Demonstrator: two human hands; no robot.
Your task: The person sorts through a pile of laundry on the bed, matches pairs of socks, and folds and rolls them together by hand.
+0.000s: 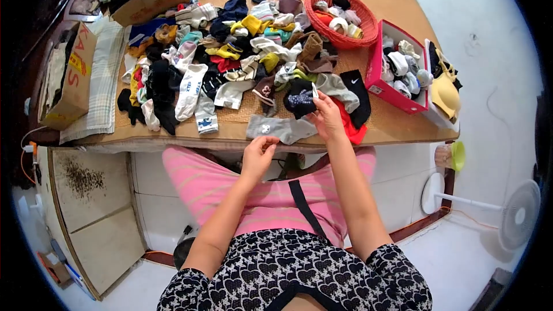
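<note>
A light grey sock (295, 129) with a small white animal face lies along the near edge of the bed. The pinched fingertips of my left hand (259, 158) are at its lower edge. My right hand (328, 118) is closed at the white-edged side of a black patterned sock (299, 97), just above the grey sock's right end. Part of that grip is hidden by the fingers. Beside it are a red cloth piece (350, 124) and a black sock with a white swoosh (356, 92). A white lettered sock (190, 92) lies to the left.
A big heap of mixed socks (242, 40) covers the woven mat. A red basket (368, 17) and a pink box (383, 95) hold bundled socks at the right. Cardboard boxes (75, 80) stand at the left. A white fan (518, 216) is on the floor.
</note>
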